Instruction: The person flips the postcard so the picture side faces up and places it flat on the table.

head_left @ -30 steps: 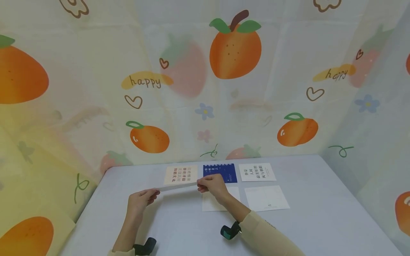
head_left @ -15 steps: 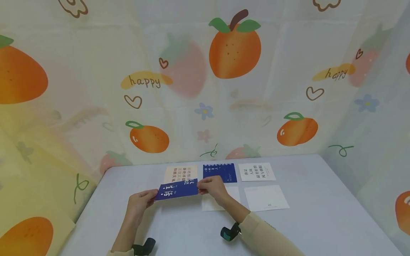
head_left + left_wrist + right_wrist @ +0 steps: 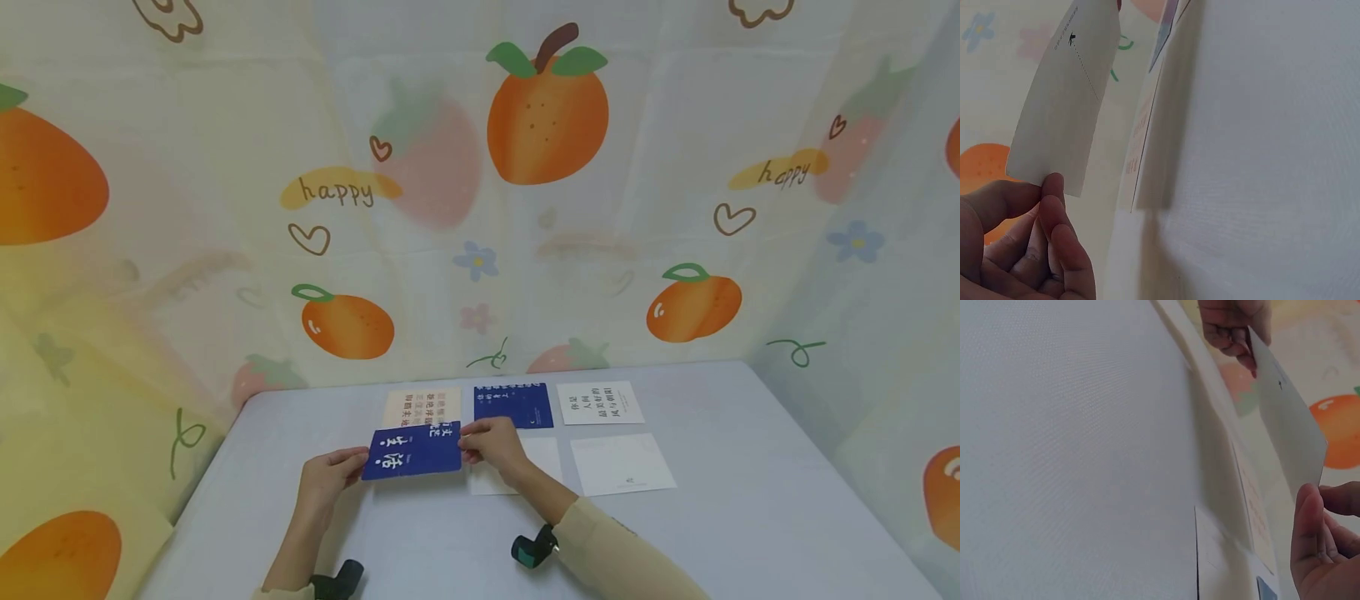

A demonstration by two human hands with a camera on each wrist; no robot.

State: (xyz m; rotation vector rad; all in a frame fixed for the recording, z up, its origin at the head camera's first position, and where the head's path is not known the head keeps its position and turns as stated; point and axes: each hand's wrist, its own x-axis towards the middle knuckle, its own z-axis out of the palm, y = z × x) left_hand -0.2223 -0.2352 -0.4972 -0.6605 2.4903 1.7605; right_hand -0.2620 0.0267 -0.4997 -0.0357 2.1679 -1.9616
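Note:
A blue postcard [image 3: 420,452] with white lettering is held above the table between both hands, its blue face toward the head camera. My left hand [image 3: 324,483] pinches its left end between thumb and fingers. At the opposite end, my right hand [image 3: 495,447] pinches the card's edge. The left wrist view shows the card's pale back [image 3: 1063,94] with a small dark print and a dotted line. Behind the held card, a cream card [image 3: 408,407] with orange and dark characters is partly covered.
On the white table [image 3: 720,525] lie a blue card [image 3: 517,408] and a white card with dark writing [image 3: 600,402] in the back row. Nearer are two blank-looking white cards, one [image 3: 622,463] at right, another [image 3: 543,457] partly behind the right hand. A fruit-patterned curtain [image 3: 450,250] hangs behind.
The held card was almost edge-on a second ago; it has tilted so its blue lettered face shows, and tilts slightly more now. Both hands have stayed nearly in place.

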